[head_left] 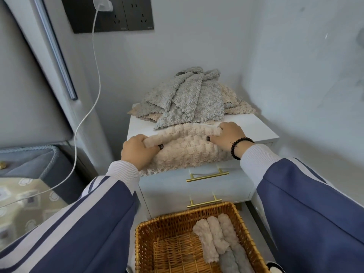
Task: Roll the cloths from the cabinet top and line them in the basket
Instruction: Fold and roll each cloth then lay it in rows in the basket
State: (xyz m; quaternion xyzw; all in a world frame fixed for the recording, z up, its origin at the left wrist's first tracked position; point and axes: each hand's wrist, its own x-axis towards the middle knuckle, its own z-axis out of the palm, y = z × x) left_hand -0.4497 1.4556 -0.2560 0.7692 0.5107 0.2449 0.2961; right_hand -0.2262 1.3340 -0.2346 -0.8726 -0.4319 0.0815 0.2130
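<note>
On cabinet top (254, 127), left hand (136, 149) and right hand (229, 134) fingers grasping beige cloth (185, 152) rolled edge; loose cloth pile (193, 97) behind; basket (167, 221) below holds rolled cloths (214, 233).

My left hand (136, 149) curled with thumb tucked forward, my right hand (228, 135) curled likewise, both blue-sleeved arms reaching forward, palms down

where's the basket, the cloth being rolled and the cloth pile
basket (199, 212), head view, on its woven far rim
beige cloth (185, 152), head view, on its middle between the hands
cloth pile (195, 97), head view, on a grey cloth on top
</note>
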